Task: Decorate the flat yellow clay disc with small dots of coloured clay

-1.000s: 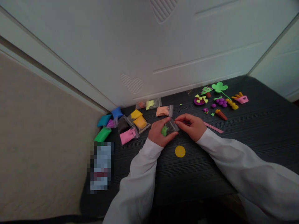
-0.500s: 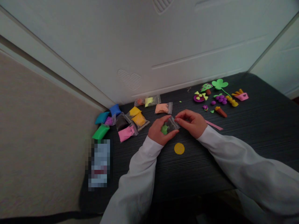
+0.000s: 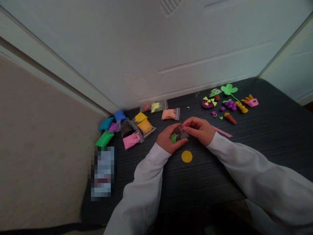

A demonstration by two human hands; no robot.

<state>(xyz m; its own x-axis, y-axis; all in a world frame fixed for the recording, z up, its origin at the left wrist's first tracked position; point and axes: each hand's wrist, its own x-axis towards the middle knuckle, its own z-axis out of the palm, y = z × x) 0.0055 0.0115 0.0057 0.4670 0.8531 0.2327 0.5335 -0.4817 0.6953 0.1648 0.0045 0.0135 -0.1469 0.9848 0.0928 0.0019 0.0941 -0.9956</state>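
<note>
My left hand (image 3: 165, 139) is wrapped around a small clear plastic bag (image 3: 181, 133), thumb in front and fingers behind. A lump of light green clay (image 3: 173, 138) shows through the bag near the palm. At the bag's upper right edge, my right hand (image 3: 202, 131) is closed in a pinch on the plastic; the fingertips partly cover that edge. Just below the bag, a flat yellow clay disc (image 3: 187, 156) lies on the dark table (image 3: 195, 182). A pink strip (image 3: 223, 132) rests beside my right wrist, partly hidden by the sleeve.
Bagged clay in several colours, including a pink bag (image 3: 132, 140) and a peach bag (image 3: 170, 114), lies left and behind. Clay figures stand at the back right, among them a green flower (image 3: 229, 88) and purple grapes (image 3: 230, 104). A white panelled door (image 3: 171, 49) borders the table's back.
Both hands have shifted slightly, and my right fingertips have moved a little left onto the bag's edge. The whole view has drifted a little; the clay pieces lie as before.
</note>
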